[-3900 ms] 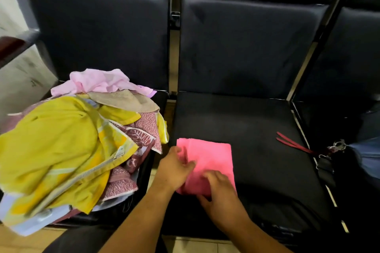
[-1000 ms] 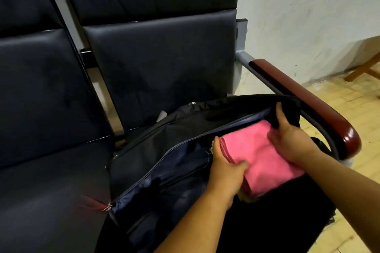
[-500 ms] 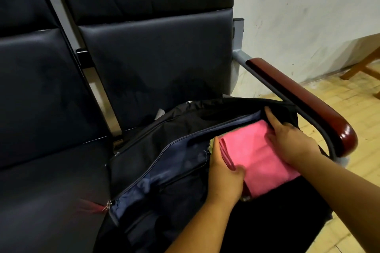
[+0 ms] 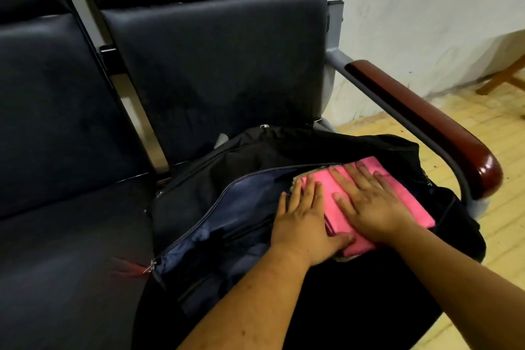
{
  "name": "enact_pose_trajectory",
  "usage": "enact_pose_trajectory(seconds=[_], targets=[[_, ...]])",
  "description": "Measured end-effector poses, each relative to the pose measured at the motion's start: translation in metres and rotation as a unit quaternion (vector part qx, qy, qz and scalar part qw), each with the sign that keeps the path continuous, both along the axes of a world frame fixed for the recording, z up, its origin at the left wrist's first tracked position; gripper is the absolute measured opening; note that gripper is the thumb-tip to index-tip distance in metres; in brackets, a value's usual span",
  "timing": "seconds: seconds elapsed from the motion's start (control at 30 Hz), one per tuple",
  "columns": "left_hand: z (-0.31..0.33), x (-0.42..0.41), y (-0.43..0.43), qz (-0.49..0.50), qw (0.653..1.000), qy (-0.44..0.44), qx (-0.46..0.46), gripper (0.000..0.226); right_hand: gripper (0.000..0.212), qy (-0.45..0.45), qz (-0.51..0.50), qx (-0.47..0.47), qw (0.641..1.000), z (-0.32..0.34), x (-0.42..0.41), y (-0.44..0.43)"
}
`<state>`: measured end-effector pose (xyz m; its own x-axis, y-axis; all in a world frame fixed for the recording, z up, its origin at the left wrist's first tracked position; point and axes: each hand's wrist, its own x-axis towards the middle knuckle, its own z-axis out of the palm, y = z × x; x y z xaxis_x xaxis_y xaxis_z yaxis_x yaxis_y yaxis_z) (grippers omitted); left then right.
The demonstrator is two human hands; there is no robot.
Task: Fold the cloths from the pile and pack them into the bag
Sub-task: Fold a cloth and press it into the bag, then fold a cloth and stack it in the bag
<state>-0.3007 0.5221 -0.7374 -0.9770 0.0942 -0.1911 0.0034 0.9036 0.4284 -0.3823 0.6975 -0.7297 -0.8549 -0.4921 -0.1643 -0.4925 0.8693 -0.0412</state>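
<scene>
Pink folded cloth [image 4: 413, 203] lies in the open mouth of the black fabric bag with a navy lining [image 4: 227, 216], at the bag's right end, on top of what is already packed; a pale edge of another cloth shows under it at the bag's near rim. It is a thick, even rectangle of several layers, bright pink with a soft matt nap, its stacked fold edges turned toward the bag's left end. Neither hand has a grip on it: the left hand [image 4: 301, 224] and the right hand [image 4: 372, 207] both lie flat on top, fingers straight and spread, pressing it down into the bag, the left one partly on the lining beside it. I judge it light, limp and compressible, not slippery and not fragile; the only risk is that the layers slide apart or spring open if it is lifted by one corner. Better to take hold across the folded edge, thumb under and fingers over, so the stack moves as one. The bag sits on the dark padded seat surface [image 4: 71, 278], with a red-brown wooden armrest [image 4: 426, 125] just beyond the bag's right end
</scene>
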Motion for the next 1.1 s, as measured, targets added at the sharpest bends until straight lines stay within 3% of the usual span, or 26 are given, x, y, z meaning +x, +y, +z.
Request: enact_pose_trajectory(seconds=[0.17, 0.23, 0.3, 0.4, 0.53, 0.77, 1.1], targets=[[0.007, 0.001, -0.009, 0.003, 0.999, -0.013, 0.047, 0.117, 0.072, -0.058, -0.033, -0.047, 0.997, 0.008, 0.005, -0.008], [0.025, 0.014, -0.02, 0.002, 0.997, 0.046, 0.058, 0.1, 0.06, -0.063, -0.034, -0.135, 0.988, 0.031, 0.016, -0.017], [0.044, 0.031, -0.035, 0.018, 0.987, 0.098, 0.129, 0.078, 0.039, -0.02, -0.023, -0.211, 0.977, 0.055, 0.032, -0.032], [0.069, 0.061, -0.071, 0.05, 0.971, 0.099, 0.211, 0.059, 0.012, 0.024, -0.032, -0.31, 0.95, 0.084, 0.065, -0.073], [0.101, 0.116, -0.139, 0.103, 0.969, 0.119, 0.19, 0.043, 0.011, -0.02, -0.037, -0.41, 0.911, 0.113, 0.113, -0.15], [0.108, 0.27, -0.269, 0.267, 0.94, 0.119, 0.174, 0.023, 0.013, -0.182, 0.032, -0.428, 0.884, 0.108, 0.256, -0.294], [0.096, 0.448, -0.398, 0.386, 0.903, 0.116, 0.147, 0.021, 0.01, -0.293, 0.088, -0.354, 0.884, 0.12, 0.4, -0.432]])
